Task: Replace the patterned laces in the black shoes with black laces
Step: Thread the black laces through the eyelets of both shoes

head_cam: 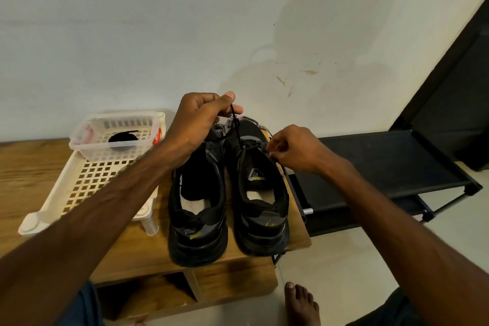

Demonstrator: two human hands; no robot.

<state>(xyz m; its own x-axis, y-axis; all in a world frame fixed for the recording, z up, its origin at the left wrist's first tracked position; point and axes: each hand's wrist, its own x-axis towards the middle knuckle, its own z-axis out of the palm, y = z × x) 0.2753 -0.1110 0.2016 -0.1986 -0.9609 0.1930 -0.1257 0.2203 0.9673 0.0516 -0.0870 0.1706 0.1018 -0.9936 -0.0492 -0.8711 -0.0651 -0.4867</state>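
**Black lace going into the shoe on the right of the frame**

Two black shoes stand side by side on the wooden counter (26, 167) at the centre of the frame. Their long axes run bottom to top and nearly parallel, with heels toward the lower edge and toes toward the wall. The left-frame shoe (197, 219) and the right-frame shoe (260, 209) are just beside each other.

The left hand (201, 119) is above the toes, fingers curled, pinching a strand of the black lace (236, 127). The strand drops from it to the eyelets of the right-frame shoe. The right hand (293, 148) is at that shoe's right side — its fingertips pinch the lace near the eyelets, though the exact hold is too small to tell.

The patterned laces (225, 127) lie in a loose heap over the toe area, under the left hand.

At the left of the frame, a white lattice rack (87, 182) sits on the counter and carries a clear tub (116, 156) with a coiled black lace (123, 140) inside. A black shelf (383, 164) stands at the right; a bare foot (301, 304) shows at the lower edge.
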